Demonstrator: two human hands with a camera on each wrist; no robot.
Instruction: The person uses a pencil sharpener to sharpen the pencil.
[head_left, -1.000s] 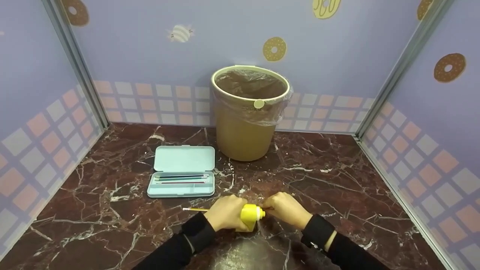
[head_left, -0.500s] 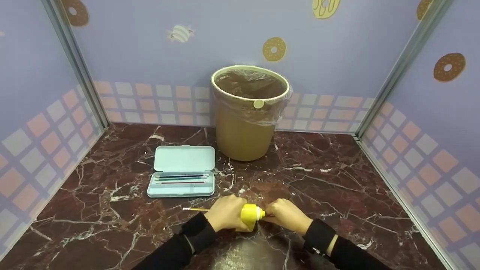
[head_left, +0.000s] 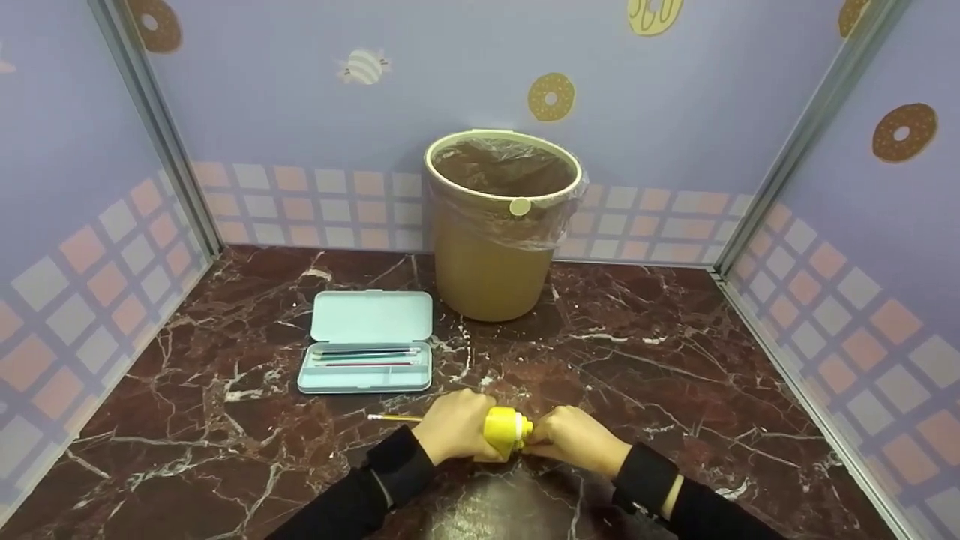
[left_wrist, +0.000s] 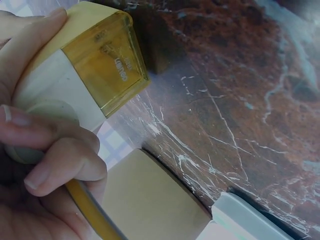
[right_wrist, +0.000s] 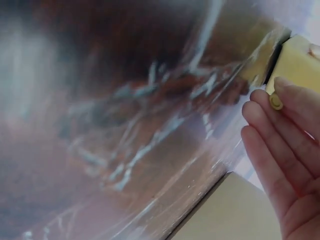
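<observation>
My left hand point(head_left: 455, 424) grips a yellow crank pencil sharpener point(head_left: 501, 426) low over the table. Its clear amber shavings drawer point(left_wrist: 107, 65) shows in the left wrist view. A yellow pencil point(head_left: 394, 417) juts out leftward from under this hand, eraser end outward; in the left wrist view its striped shaft point(left_wrist: 92, 210) passes beneath the curled fingers. At the sharpener's right end, my right hand point(head_left: 577, 439) pinches the small yellow crank knob point(right_wrist: 275, 102) between thumb and fingertips. The pencil's other end is hidden.
An open light-blue pencil case point(head_left: 365, 379) with several pencils in it lies left of centre. Behind stands a tan bin point(head_left: 491, 270) with a clear plastic liner. Patterned panels point(head_left: 300, 112) enclose the dark red marbled table point(head_left: 225, 450) on the back and both sides.
My right hand has circled slightly at the sharpener's crank end, its fingertips now lower. The left hand, sharpener and pencil have stayed in nearly the same place.
</observation>
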